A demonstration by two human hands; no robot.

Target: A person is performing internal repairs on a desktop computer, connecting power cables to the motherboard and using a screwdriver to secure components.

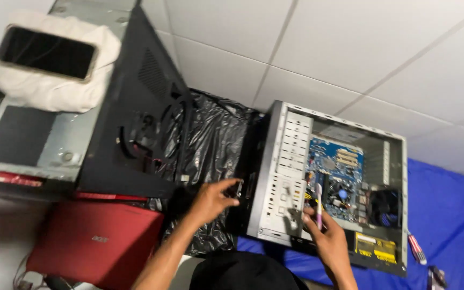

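Right hand [326,236] pinching pink screwdriver [318,207] inside open computer case [283,177]; left hand [213,200] gripping case edge; tip risking slipping onto motherboard [336,169].

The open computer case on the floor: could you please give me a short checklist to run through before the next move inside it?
1. Side panel off, inside reachable: ok; the open computer case shows its blue motherboard.
2. Tool in hand: ok; the right hand grips a pink-handled tool pointing into the case.
3. Case steadied: ok; the left hand is at the case's front edge, though its exact grip is blurred.
4. Tool tip seated on its target: cannot tell; the tip is hidden among the parts.
5. Power disconnected: cannot tell; no cable to the case is visible.
6. Spare screwdriver on the blue cloth: ok.
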